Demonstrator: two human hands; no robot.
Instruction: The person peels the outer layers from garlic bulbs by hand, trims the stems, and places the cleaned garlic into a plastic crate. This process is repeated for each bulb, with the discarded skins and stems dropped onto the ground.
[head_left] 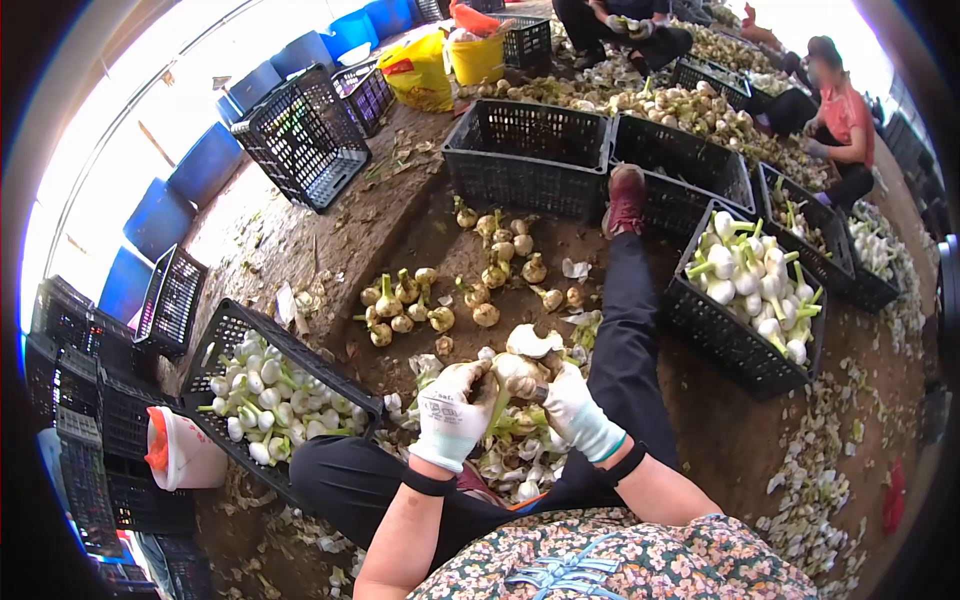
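Both my hands wear white gloves with dirty fingertips and meet in front of my lap. My left hand (pixel 455 412) is closed on a garlic bulb (pixel 517 372), whose green stalk points down towards me. Against the bulb's right side, my right hand (pixel 577 408) is closed on a short dark tool (pixel 540 392), mostly hidden by the fingers. A loose pale piece of skin (pixel 534 341) shows just beyond the bulb. Below my hands, peelings and trimmed bits (pixel 520 465) lie between my legs. Several unpeeled garlic bulbs (pixel 485 315) rest on the ground ahead.
Cleaned white garlic fills a black crate (pixel 225 340) at left and another crate (pixel 735 355) at right. Two black crates (pixel 530 165) stand ahead, by my outstretched shoe (pixel 626 190). A white bucket (pixel 190 450) is at left. Other people (pixel 845 130) sit by garlic heaps behind.
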